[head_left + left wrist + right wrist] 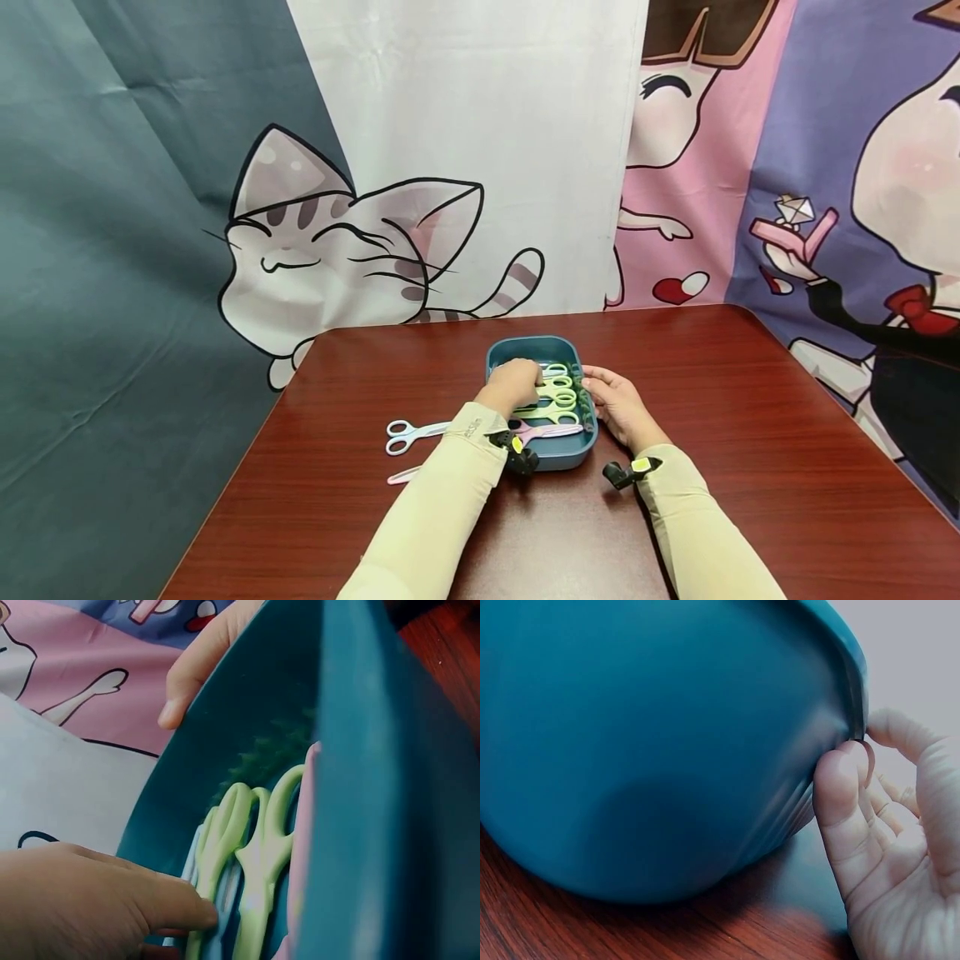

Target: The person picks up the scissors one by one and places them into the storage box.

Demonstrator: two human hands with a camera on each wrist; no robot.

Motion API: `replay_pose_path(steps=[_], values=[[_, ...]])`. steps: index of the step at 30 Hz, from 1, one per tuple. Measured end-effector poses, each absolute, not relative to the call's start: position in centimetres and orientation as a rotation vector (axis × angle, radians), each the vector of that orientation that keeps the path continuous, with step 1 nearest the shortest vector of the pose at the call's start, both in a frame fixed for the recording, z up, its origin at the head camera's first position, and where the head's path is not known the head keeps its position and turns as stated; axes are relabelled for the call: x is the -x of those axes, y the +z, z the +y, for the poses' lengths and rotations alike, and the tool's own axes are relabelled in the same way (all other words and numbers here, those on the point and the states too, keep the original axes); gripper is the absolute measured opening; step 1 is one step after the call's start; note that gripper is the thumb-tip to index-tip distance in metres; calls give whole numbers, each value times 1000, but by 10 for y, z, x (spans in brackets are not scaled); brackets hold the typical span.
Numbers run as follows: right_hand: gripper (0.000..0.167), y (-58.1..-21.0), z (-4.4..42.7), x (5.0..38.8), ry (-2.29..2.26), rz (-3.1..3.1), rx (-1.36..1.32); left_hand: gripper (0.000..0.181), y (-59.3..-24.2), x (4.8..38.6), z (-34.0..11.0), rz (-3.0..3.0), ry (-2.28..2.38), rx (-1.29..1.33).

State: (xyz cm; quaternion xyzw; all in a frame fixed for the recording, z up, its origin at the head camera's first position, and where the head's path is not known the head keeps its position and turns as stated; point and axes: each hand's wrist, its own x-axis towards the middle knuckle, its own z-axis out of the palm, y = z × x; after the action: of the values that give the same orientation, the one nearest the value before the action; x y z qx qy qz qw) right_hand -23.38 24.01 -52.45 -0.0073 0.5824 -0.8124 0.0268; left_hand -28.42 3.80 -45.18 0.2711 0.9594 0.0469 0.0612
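Note:
A teal plastic bin point(551, 461) stands on the table and holds several pairs of children's scissors lying crosswise. Light green scissors point(557, 407) have their handles toward the bin's right wall, and pink scissors point(551, 431) lie nearest its front. My left hand point(516, 385) reaches into the bin from the left, fingers curled at the scissors. Up close in the left wrist view, its fingertip presses against green scissors point(255, 877) and light blue scissors point(225, 900); the other fingertips are partly hidden. My right hand point(900, 847) pinches the bin's rim at the right side.
Left of the bin, light blue scissors point(411, 433) lie on the reddish-brown table point(315, 508). A pink piece point(405, 476) shows beside my left sleeve, which covers part of it. A printed cartoon cloth point(480, 100) hangs behind the table.

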Motion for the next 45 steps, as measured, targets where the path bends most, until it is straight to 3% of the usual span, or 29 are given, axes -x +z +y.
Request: replay_pose_path(steps=[5, 7, 21, 32, 45], values=[[51, -523, 237, 236, -2505, 1807, 30, 5, -442, 287, 29, 2911, 186, -772], [51, -523, 237, 235, -2495, 1816, 40, 29, -436, 287, 24, 2923, 232, -758], [51, -524, 238, 234, -2505, 1823, 19, 21, -402, 260, -39, 3011, 851, -948], [48, -524, 240, 233, -2510, 1810, 29, 21, -429, 253, -121, 3002, 817, -699], [49, -524, 239, 233, -2522, 1805, 29, 37, -457, 249, -143, 2878, 510, -419]])
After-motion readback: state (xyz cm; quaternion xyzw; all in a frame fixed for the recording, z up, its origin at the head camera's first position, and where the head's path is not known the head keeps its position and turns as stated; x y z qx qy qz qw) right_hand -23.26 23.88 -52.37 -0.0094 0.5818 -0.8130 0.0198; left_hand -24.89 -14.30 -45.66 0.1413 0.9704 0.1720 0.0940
